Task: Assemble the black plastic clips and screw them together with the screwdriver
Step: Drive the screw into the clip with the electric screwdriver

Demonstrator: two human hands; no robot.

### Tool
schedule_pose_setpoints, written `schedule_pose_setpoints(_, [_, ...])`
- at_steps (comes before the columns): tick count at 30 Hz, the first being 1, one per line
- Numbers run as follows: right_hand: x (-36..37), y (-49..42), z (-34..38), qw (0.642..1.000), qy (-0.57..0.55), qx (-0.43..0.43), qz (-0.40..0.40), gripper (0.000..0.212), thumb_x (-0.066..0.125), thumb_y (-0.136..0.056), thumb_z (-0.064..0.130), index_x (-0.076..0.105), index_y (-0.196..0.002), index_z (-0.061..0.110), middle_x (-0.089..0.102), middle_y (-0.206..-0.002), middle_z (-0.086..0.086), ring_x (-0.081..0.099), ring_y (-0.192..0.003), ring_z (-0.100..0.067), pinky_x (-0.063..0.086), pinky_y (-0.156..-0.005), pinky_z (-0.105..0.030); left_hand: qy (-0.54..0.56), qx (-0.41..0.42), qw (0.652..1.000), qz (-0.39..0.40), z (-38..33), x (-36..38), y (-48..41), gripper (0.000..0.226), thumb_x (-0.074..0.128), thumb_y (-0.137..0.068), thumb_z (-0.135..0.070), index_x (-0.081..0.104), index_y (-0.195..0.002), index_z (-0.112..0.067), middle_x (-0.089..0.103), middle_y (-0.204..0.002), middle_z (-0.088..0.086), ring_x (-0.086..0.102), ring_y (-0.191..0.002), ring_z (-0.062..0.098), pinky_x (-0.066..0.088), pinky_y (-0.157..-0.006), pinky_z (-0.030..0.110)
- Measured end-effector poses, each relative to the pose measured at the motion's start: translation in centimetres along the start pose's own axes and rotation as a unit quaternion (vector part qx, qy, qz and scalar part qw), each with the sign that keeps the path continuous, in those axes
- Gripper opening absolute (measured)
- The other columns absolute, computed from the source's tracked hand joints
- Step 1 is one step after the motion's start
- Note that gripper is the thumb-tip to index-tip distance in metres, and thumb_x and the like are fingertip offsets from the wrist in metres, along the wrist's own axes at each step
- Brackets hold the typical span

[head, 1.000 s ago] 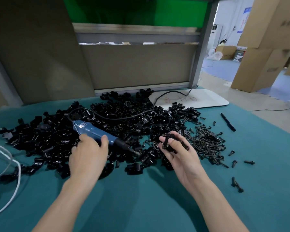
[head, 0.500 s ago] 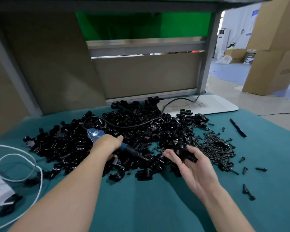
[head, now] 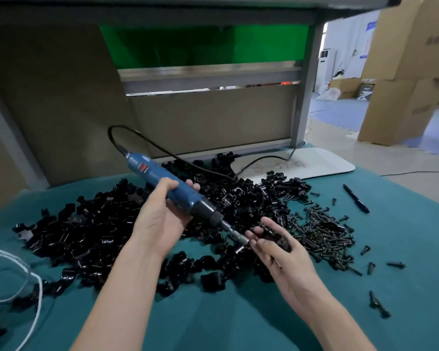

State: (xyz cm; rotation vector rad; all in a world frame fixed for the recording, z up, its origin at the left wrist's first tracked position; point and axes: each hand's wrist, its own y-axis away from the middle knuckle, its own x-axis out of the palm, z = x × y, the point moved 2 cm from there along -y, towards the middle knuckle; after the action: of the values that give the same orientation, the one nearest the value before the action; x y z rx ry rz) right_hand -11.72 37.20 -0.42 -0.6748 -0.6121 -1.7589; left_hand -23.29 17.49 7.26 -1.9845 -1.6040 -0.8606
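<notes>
While the teal table (head: 238, 325) carries everything loose, with no bin or tray in sight, the big heap of black clips (head: 99, 236) sprawls across its middle and a smaller heap of screws (head: 322, 234) lies just to its right. Cardboard boxes (head: 411, 46) stand beyond the table, contents hidden.

On to the blue screwdriver (head: 150, 173): left hand (head: 160, 221) wrapped firmly round the barrel, tool raised over the heap, long axis slanting down to the right. Right hand (head: 287, 262) palm up, fingers and thumb curled lightly round one clip (head: 273, 233), above the heap's near right edge. The bit (head: 238, 239) points straight at that clip, tip just beside it, perhaps touching; I cannot tell. Seat it along that slant, I'd say.
</notes>
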Motion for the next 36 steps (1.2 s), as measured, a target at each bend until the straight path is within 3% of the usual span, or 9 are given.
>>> schedule_pose_setpoints(3, [-0.1, 0.0, -0.4, 0.983, 0.176, -0.045, -0.008, 0.043, 0.075, -0.084, -0.005, 0.076, -0.109, 0.031, 0.079, -0.106, -0.007, 0.075, -0.106, -0.027, 0.059, -0.092, -0.035, 0.044, 0.032, 0.998, 0.005, 0.5, 1.8, 0.2, 0.012, 0.069, -0.091, -0.016, 0.059, -0.095, -0.01, 0.063, -0.077, 0.001, 0.067, -0.07, 0.014, 0.06, -0.071, 0.036])
schedule_pose_setpoints(6, [0.1, 0.2, -0.3, 0.933, 0.347, -0.09, -0.016, 0.039, 0.076, -0.09, 0.01, 0.066, -0.082, 0.047, 0.077, -0.107, 0.016, 0.076, -0.099, -0.015, 0.055, -0.081, -0.028, 0.04, 0.058, 0.997, -0.008, 2.1, 2.0, -0.3, 0.015, 0.071, -0.091, -0.023, 0.059, -0.091, -0.015, 0.058, -0.069, -0.004, 0.058, -0.059, 0.01, 0.056, -0.059, 0.028])
schedule_pose_setpoints(8, [-0.1, 0.3, -0.3, 0.916, 0.387, -0.097, -0.026, 0.036, 0.073, -0.094, 0.013, 0.06, -0.082, 0.045, 0.076, -0.108, 0.019, 0.076, -0.083, -0.012, 0.053, -0.067, -0.021, 0.068, 0.059, 0.996, -0.023, 2.2, 1.5, -0.8, 0.014, 0.07, -0.092, -0.024, 0.059, -0.088, -0.016, 0.056, -0.067, -0.005, 0.056, -0.055, 0.009, 0.053, -0.056, 0.026])
schedule_pose_setpoints(10, [-0.2, 0.3, -0.5, 0.902, 0.417, -0.109, -0.027, 0.025, 0.074, -0.093, 0.015, 0.056, -0.089, 0.032, 0.075, -0.108, 0.008, 0.07, -0.068, -0.012, 0.052, -0.062, -0.021, 0.109, 0.052, 0.992, -0.024, 1.9, 1.1, -1.5, 0.015, 0.068, -0.094, -0.022, 0.058, -0.084, -0.016, 0.056, -0.066, -0.006, 0.054, -0.054, 0.008, 0.052, -0.055, 0.025])
schedule_pose_setpoints(14, [0.2, 0.6, -1.2, 0.806, 0.563, -0.184, 0.003, 0.034, 0.075, -0.092, 0.022, 0.049, -0.085, 0.044, 0.056, -0.104, 0.019, 0.057, -0.087, -0.006, 0.044, -0.074, -0.014, 0.112, 0.044, 0.992, -0.036, 1.8, 0.0, -2.0, 0.015, 0.068, -0.092, -0.021, 0.058, -0.082, -0.017, 0.055, -0.066, -0.006, 0.053, -0.053, 0.008, 0.051, -0.054, 0.025])
schedule_pose_setpoints(17, [0.4, 0.8, -1.4, 0.763, 0.607, -0.22, 0.033, 0.041, 0.075, -0.091, 0.017, 0.05, -0.086, 0.048, 0.051, -0.104, 0.019, 0.055, -0.096, -0.007, 0.041, -0.08, -0.012, 0.093, 0.041, 0.994, -0.042, 2.0, -0.1, -2.0, 0.014, 0.068, -0.092, -0.021, 0.057, -0.084, -0.017, 0.055, -0.067, -0.006, 0.052, -0.054, 0.008, 0.05, -0.054, 0.025])
schedule_pose_setpoints(22, [0.0, 0.6, -1.7, 0.754, 0.615, -0.226, 0.042, 0.04, 0.074, -0.089, 0.017, 0.047, -0.085, 0.046, 0.049, -0.105, 0.016, 0.054, -0.098, -0.009, 0.04, -0.082, -0.011, 0.069, 0.035, 0.996, -0.034, 2.4, 0.2, -1.9, 0.013, 0.068, -0.093, -0.02, 0.057, -0.087, -0.016, 0.056, -0.066, -0.005, 0.053, -0.053, 0.009, 0.05, -0.053, 0.025])
schedule_pose_setpoints(30, [0.0, 0.8, -1.8, 0.748, 0.623, -0.22, 0.065, 0.042, 0.071, -0.092, 0.016, 0.042, -0.085, 0.047, 0.047, -0.104, 0.015, 0.054, -0.091, -0.014, 0.044, -0.08, -0.024, 0.085, -0.005, 0.994, -0.069, 3.0, -0.3, -1.9, 0.015, 0.068, -0.092, -0.02, 0.057, -0.084, -0.015, 0.055, -0.067, -0.004, 0.053, -0.053, 0.008, 0.051, -0.053, 0.024])
schedule_pose_setpoints(36, [-0.1, 0.9, -1.9, 0.737, 0.64, -0.199, 0.088, 0.04, 0.067, -0.092, 0.016, 0.041, -0.088, 0.046, 0.047, -0.108, 0.016, 0.053, -0.093, -0.013, 0.043, -0.08, -0.025, 0.073, -0.032, 0.993, -0.09, 3.1, -1.0, -1.4, 0.017, 0.068, -0.092, -0.019, 0.055, -0.082, -0.015, 0.054, -0.067, -0.003, 0.053, -0.053, 0.009, 0.051, -0.053, 0.024])
